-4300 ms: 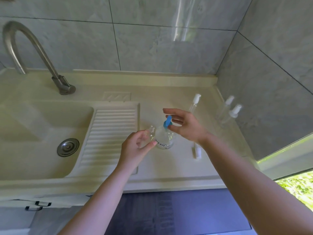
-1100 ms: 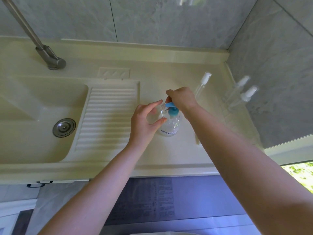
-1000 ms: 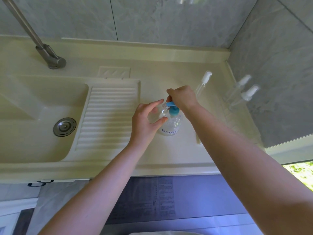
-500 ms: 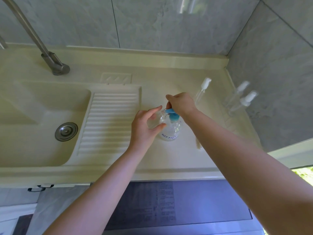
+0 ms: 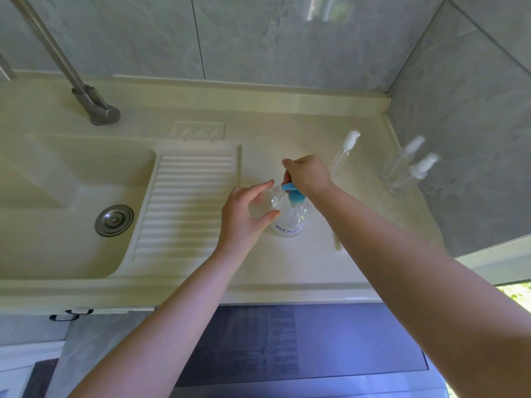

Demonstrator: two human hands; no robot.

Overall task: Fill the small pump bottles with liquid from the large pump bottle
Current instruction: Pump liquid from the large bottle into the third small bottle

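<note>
Head view, landmark: large pump bottle (image 5: 290, 222), round clear plastic, blue pump head, upright on the smooth cream desk (image 5: 287, 271).
Your right hand (image 5: 309, 175): fingers curled over the blue pump head.
Your left hand (image 5: 244, 216): fingers clamped round a small clear bottle (image 5: 265, 203), tilted, open neck at the spout.
Beyond-right of landmark: three capped small pump bottles (image 5: 343, 153), slim, transparent.
Left of landmark: ribbed drainboard (image 5: 186, 202).

**Blue pump, clear bottles, cream counter**

Under the right hand (image 5: 309, 175), the large pump bottle (image 5: 291, 221) is showing clear with a blue pump head (image 5: 294, 195) and blue lettering. Beyond it, small bottles (image 5: 411, 163) are showing clear with white caps. The counter (image 5: 287, 271) is showing cream, the wall tiles (image 5: 273, 38) grey marbled.
</note>
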